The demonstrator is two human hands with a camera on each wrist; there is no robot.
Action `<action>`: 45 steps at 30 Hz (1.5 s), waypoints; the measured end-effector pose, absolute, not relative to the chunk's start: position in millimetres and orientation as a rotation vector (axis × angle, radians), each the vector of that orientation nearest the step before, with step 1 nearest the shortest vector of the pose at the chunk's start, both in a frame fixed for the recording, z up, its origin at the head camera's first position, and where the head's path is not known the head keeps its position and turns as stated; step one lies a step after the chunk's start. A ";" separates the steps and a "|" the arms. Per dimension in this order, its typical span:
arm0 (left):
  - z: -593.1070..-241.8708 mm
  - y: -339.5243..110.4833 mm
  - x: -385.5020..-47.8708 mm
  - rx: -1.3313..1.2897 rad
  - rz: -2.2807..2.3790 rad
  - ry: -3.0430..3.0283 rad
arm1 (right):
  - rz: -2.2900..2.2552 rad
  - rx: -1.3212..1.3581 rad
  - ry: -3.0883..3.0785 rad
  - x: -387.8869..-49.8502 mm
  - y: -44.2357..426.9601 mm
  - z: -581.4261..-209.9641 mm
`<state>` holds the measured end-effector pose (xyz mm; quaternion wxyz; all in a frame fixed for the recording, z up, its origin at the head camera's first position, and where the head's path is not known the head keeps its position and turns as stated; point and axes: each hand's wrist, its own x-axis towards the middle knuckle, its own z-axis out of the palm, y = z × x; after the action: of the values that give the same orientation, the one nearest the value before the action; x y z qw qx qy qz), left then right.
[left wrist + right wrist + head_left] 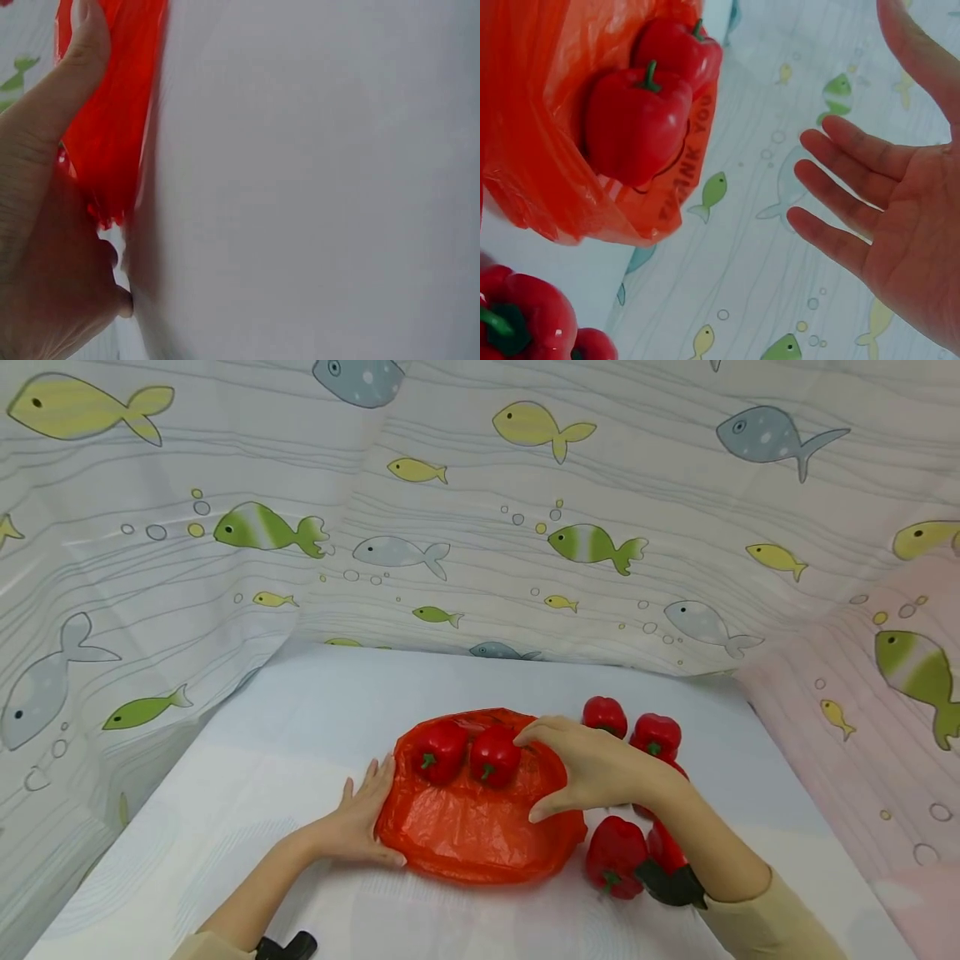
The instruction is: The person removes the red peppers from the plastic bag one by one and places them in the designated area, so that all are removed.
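An orange-red plastic bag lies spread on the table, with two red bell peppers on its far part, green stems facing me. My left hand touches the bag's left edge with fingers and thumb spread; the left wrist view shows the thumb along the red plastic. Above the bag's right side, my right hand has its fingers and thumb apart and holds nothing. The right wrist view shows that hand clear of both peppers and printed lettering on the bag.
To the right of the bag lie several more red bell peppers, some partly hidden by my right forearm. The white table is bordered by a fish-patterned curtain at the back and both sides.
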<state>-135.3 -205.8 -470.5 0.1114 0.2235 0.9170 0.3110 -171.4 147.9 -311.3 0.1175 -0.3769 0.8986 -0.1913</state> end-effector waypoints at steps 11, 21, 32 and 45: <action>-473.7 -207.2 -135.5 0.661 0.914 2.707 | -0.576 -1.138 2.608 -180.5 134.4 -310.6; -476.7 -205.6 -135.1 0.661 0.931 2.701 | -0.615 -1.174 2.560 -197.3 120.6 -312.2; -474.3 -205.7 -136.1 0.655 0.918 2.700 | -0.695 -1.111 2.598 -221.0 102.6 -331.1; -473.5 -203.4 -133.7 0.654 0.901 2.701 | -0.833 -0.904 2.630 -236.7 83.3 -368.8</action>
<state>-133.7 -203.4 -473.5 0.1098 0.2225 0.9189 0.3067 -236.7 83.3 -368.8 0.1189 -0.3093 0.8995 -0.2849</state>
